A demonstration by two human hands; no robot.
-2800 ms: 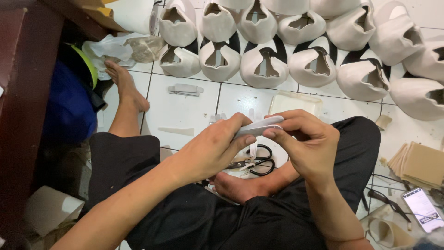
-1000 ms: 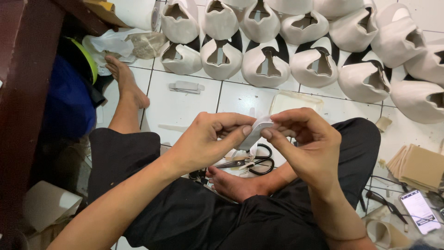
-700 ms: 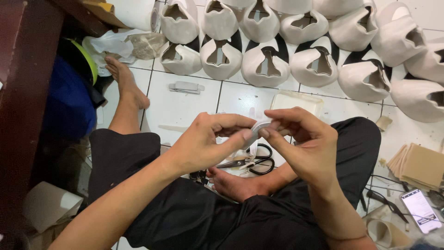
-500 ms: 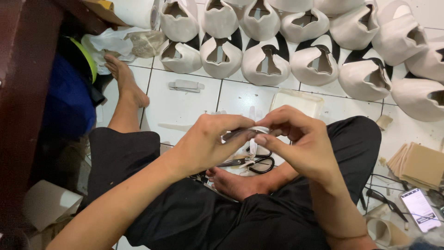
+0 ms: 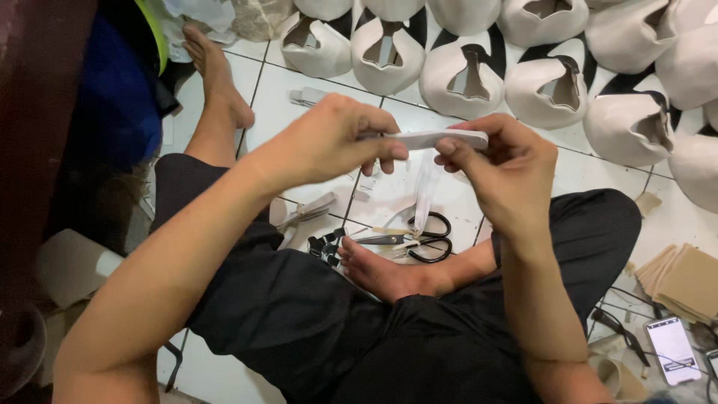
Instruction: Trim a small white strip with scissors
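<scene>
My left hand [image 5: 329, 142] and my right hand [image 5: 505, 168] pinch the two ends of a flat white strip [image 5: 434, 139], held level above my crossed legs. A thin white backing strip [image 5: 426, 191] hangs down from it between the hands. Below, on the white tiled floor [image 5: 295, 75], lie black-handled scissors [image 5: 419, 241] by my bare foot [image 5: 389, 273].
Rows of cream shoe uppers [image 5: 464, 71] stand at the far side. A small grey tool [image 5: 305, 96] lies on the tiles. Tan card pieces [image 5: 684, 277], a phone [image 5: 671, 349] and cables sit at the right. A blue bag [image 5: 112, 97] and dark furniture [image 5: 34, 112] fill the left.
My hands rose a little and spread the white strip out level between them. The thin backing now hangs free below it. The view has tilted down slightly.
</scene>
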